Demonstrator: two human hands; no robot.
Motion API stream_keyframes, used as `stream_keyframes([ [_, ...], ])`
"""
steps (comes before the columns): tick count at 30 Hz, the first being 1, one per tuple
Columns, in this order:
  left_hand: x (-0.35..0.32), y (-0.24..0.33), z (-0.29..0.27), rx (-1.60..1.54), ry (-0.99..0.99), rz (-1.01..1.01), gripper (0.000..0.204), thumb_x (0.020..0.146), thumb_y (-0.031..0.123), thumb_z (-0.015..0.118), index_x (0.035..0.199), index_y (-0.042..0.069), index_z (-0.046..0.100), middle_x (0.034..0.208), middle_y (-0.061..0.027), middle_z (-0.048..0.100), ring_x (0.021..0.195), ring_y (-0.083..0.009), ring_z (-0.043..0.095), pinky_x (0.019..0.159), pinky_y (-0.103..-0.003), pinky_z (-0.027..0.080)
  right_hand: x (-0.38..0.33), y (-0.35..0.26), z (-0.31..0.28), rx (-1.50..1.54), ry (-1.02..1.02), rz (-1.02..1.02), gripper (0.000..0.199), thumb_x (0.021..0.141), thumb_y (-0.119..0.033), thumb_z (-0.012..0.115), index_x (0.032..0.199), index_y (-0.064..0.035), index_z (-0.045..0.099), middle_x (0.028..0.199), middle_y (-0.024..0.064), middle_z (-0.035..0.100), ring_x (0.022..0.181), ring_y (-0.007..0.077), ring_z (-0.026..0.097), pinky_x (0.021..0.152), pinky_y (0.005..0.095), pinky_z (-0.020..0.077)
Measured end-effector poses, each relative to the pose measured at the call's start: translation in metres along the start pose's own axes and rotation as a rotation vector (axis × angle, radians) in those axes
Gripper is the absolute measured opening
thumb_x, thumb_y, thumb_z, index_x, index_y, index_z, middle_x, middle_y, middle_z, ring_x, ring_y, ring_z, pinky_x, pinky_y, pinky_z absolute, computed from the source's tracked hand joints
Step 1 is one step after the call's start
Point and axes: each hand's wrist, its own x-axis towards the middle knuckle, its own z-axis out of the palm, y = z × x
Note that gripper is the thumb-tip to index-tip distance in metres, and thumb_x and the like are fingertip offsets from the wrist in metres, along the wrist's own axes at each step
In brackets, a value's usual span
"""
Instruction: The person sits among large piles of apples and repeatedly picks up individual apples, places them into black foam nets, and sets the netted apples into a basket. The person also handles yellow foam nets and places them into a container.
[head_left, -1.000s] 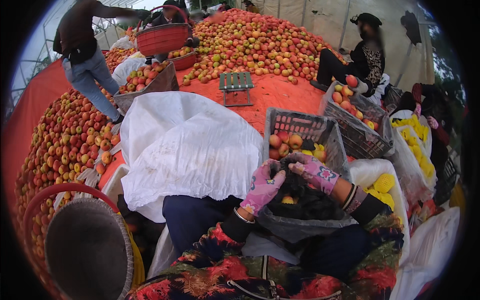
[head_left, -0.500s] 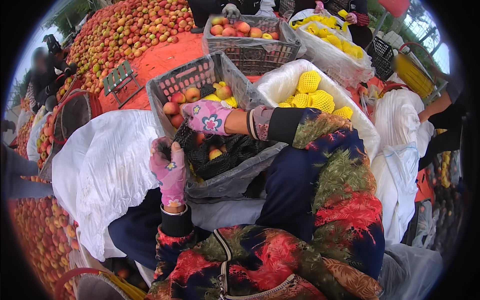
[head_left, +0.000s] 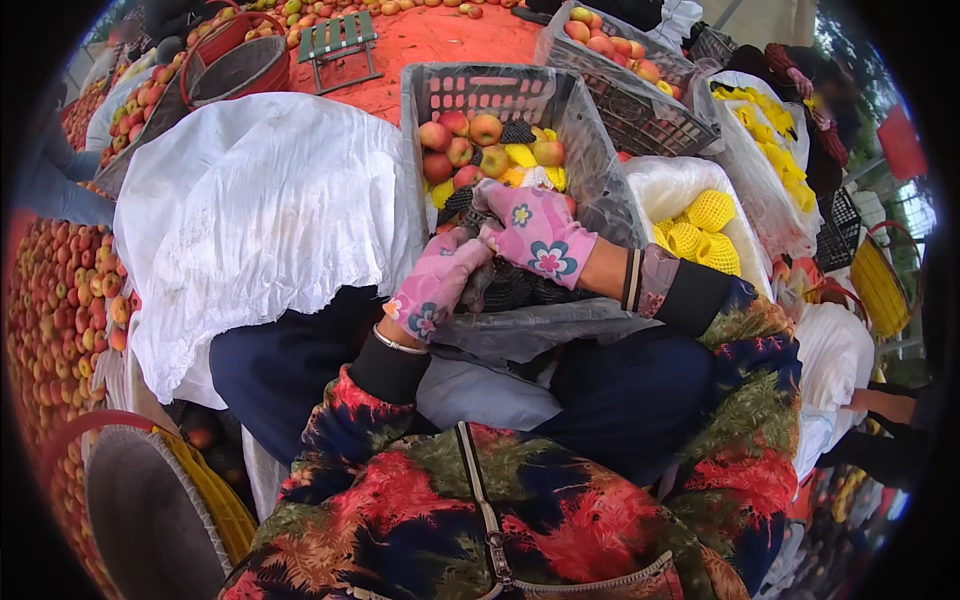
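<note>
An orange tarp [head_left: 440,35] is spread over the ground at the top, with apples [head_left: 60,290] heaped along the left edge. A big white sack [head_left: 260,210] is draped over the left knee. Just right of it, a grey crate [head_left: 500,95] is tilted toward the lap, lined with plastic and loaded with red-yellow fruit [head_left: 470,140] among yellow and black foam nets. A second crate [head_left: 625,90] of apples is set behind it to the right, touching it. Beside the right arm, a white bag [head_left: 665,185] is filled with yellow nets [head_left: 700,225].

Both forearms are brought up from the lower edge and bent inward over the crate's near rim. The right hand [head_left: 535,235], in a pink flowered glove, is laid palm-down across the front of the crate, fingers curled over a black net [head_left: 510,285]. The left hand [head_left: 435,280], gloved the same, is raised from below with the wrist cocked, its fingers closed on the net's near edge, a thin bangle shown at the cuff. The two hands are touching. The net is held low at the crate's front, just above the lap; whether a fruit is inside cannot be told.
</note>
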Motion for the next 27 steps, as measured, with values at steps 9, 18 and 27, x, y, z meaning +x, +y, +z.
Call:
stream_keyframes([
  [9,0.032,0.008,-0.039,-1.008,0.307,0.403,0.009,0.083,0.004,0.054,0.091,0.0,0.056,0.09,-0.0076,0.059,0.08,-0.0213,0.059,0.075,-0.033,0.049,0.023,0.02,0.015,0.386,-0.091,-0.14,0.028,0.087,-0.021,0.059,0.105,-0.0002,0.053,0.087,0.0151,0.063,0.085,0.0257,0.063,0.071,0.0341,0.0483],
  [18,0.022,0.027,-0.07,-0.894,0.362,0.62,0.035,0.086,0.023,0.055,0.113,0.001,0.054,0.114,-0.0151,0.059,0.104,-0.0312,0.056,0.09,-0.049,0.043,0.11,0.253,0.057,-0.656,-0.283,0.128,0.043,0.074,-0.02,0.062,0.116,-0.0118,0.055,0.109,0.0143,0.053,0.101,0.0315,0.055,0.084,0.0411,0.0465],
  [27,0.027,0.022,-0.064,-0.577,0.485,0.683,0.039,0.087,0.025,0.057,0.116,0.0,0.05,0.101,-0.0092,0.06,0.083,-0.0208,0.058,0.077,-0.034,0.046,0.108,0.229,0.056,-0.447,-0.054,0.385,0.049,0.076,-0.025,0.064,0.119,-0.009,0.05,0.114,0.0173,0.056,0.101,0.0363,0.055,0.086,0.0421,0.0453],
])
